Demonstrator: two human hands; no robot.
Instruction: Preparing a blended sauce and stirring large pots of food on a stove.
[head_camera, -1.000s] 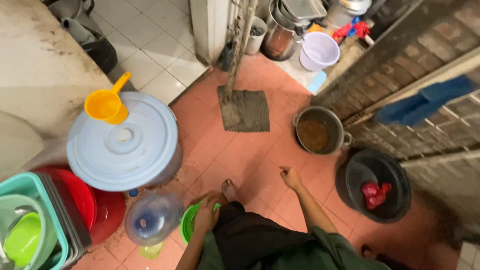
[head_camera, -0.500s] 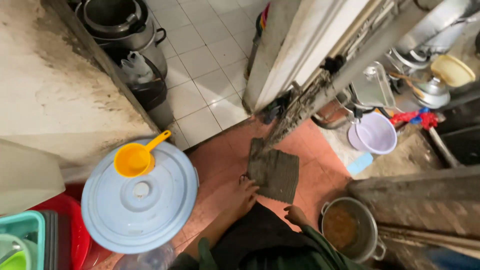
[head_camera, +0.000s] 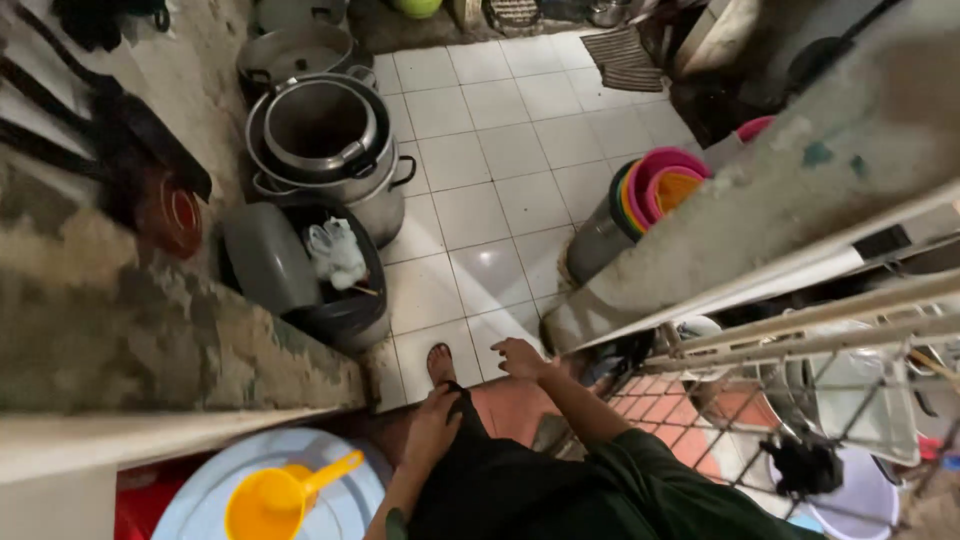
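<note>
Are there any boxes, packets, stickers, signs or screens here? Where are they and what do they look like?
No packets, stickers, signs or screens show.
Nearest thing to a package: the black round bin by the left wall, holding crumpled white wrapping, its grey lid leaning on it.

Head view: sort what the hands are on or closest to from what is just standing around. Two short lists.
At the hands:
- left hand, resting on the dark trouser leg
- right hand, open, nothing in its fingers
- bare foot on the white floor tiles

Standing around:
- stacked metal pots
- black bin
- stacked coloured basins
- yellow scoop on a pale blue lid
</note>
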